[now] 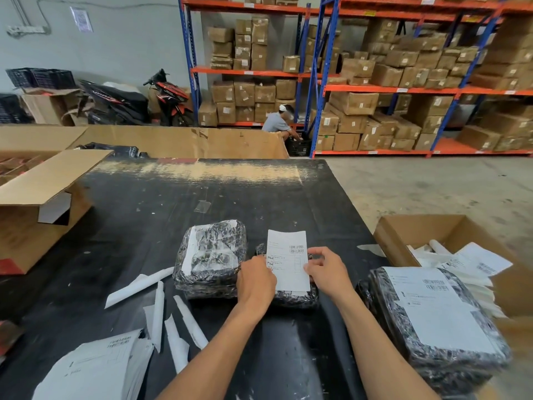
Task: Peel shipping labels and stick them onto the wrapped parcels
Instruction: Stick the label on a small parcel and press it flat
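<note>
label (288, 264) on small parcel (297, 298) | left hand (255, 281), right hand (327, 269) fingers pinching its edges

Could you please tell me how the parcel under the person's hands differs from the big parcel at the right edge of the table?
The small parcel sits mid-table and is mostly covered by its label, which overhangs its far edge; the big parcel is clearly larger, and its label lies within its top.
The left hand and right hand hold the small parcel's label by its sides; nothing touches the big parcel.
Both are wrapped in dark, glossy plastic.
</note>
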Demonstrator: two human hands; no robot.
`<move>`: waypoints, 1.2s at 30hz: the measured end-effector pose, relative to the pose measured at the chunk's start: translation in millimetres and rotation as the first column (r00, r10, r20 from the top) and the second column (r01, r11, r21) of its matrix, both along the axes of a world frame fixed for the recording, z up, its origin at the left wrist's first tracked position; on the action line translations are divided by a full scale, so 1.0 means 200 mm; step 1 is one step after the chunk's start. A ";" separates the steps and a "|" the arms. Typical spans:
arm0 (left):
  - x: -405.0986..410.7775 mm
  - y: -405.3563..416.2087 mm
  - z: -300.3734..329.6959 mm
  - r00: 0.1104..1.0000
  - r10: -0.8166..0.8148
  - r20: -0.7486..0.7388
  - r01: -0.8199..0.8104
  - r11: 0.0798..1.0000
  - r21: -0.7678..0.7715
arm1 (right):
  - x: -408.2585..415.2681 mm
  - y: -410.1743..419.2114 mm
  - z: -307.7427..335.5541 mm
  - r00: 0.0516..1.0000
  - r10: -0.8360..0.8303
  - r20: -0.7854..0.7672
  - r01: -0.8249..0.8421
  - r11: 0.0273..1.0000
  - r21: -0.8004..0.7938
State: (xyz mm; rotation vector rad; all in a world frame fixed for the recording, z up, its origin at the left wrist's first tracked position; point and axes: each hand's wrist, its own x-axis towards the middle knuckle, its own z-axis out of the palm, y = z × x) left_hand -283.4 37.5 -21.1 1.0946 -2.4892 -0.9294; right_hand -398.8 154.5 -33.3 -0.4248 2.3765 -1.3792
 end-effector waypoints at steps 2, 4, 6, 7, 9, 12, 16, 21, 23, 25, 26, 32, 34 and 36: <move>0.01 0.01 0.01 1.000 0.001 0.001 -0.001 1.000 -0.002 | 0.01 0.00 -0.02 1.000 0.003 -0.019 -0.002 1.000 0.024; 0.01 0.01 0.00 1.000 0.001 0.014 -0.001 1.000 -0.013 | 0.01 0.00 -0.03 0.999 0.003 -0.036 -0.001 0.999 0.043; 0.01 0.01 0.00 0.999 -0.005 0.036 0.006 0.999 -0.037 | 0.02 0.00 -0.03 0.999 0.006 -0.048 -0.003 0.998 0.060; 0.01 0.02 -0.01 0.999 -0.005 0.045 0.007 0.999 -0.050 | 0.02 0.00 -0.03 0.999 0.008 -0.054 -0.004 0.998 0.067; 0.00 0.02 -0.01 0.998 0.000 0.066 0.004 0.998 -0.061 | 0.02 -0.01 -0.04 0.998 0.011 -0.064 -0.006 0.997 0.082; -0.01 0.01 -0.03 0.996 0.004 0.084 0.003 0.997 -0.082 | 0.03 -0.02 -0.05 0.996 0.007 -0.093 0.004 0.993 0.116; -0.01 0.01 -0.06 0.996 -0.004 0.085 0.016 0.991 -0.134 | 0.05 -0.03 -0.05 0.989 0.017 -0.147 0.008 0.986 0.166; -0.01 0.02 -0.10 0.998 -0.027 0.055 0.037 0.980 -0.195 | 0.10 -0.05 -0.03 0.978 0.011 -0.210 0.036 0.975 0.219; 0.00 0.03 -0.12 0.997 -0.029 0.067 0.043 0.976 -0.214 | 0.11 -0.06 -0.03 0.968 0.020 -0.251 0.044 0.969 0.244; 0.01 0.03 -0.14 0.995 -0.027 0.091 0.049 0.970 -0.239 | 0.12 -0.08 -0.05 0.960 0.029 -0.279 0.046 0.965 0.259; 0.01 0.03 -0.15 0.994 -0.038 0.099 0.064 0.961 -0.269 | 0.14 -0.08 -0.05 0.957 0.026 -0.288 0.050 0.966 0.254; 0.06 0.02 -0.32 0.974 -0.213 0.079 0.226 0.875 -0.428 | 0.21 -0.03 -0.16 0.821 0.063 -0.567 0.083 0.970 0.229; 0.07 0.01 -0.34 0.965 -0.258 0.041 0.255 0.902 -0.349 | 0.19 -0.02 -0.20 0.786 0.152 -0.599 -0.051 0.982 0.183; 0.09 0.02 -0.32 0.960 -0.278 0.033 0.278 0.935 -0.222 | 0.19 -0.01 -0.22 0.770 0.319 -0.553 -0.207 0.944 0.257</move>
